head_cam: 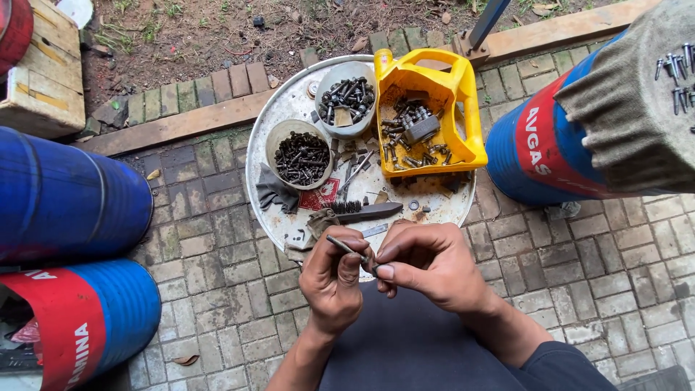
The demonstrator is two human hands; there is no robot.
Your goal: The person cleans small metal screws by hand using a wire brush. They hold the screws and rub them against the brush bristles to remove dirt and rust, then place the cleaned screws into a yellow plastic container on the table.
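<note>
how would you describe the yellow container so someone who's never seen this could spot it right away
Start at the round grey metal tray on the brick paving, above the person's hands. On its upper right part lies the yellow plastic jug with its side cut open, holding grey bolts and nuts. The two round bowls of dark screws to its left are grey; it alone is bright yellow and boxy.

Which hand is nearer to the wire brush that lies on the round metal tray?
The left hand. It is just below the wire brush, under its bristle end, holding a bolt. The right hand sits lower right of the brush, slightly farther.
</note>
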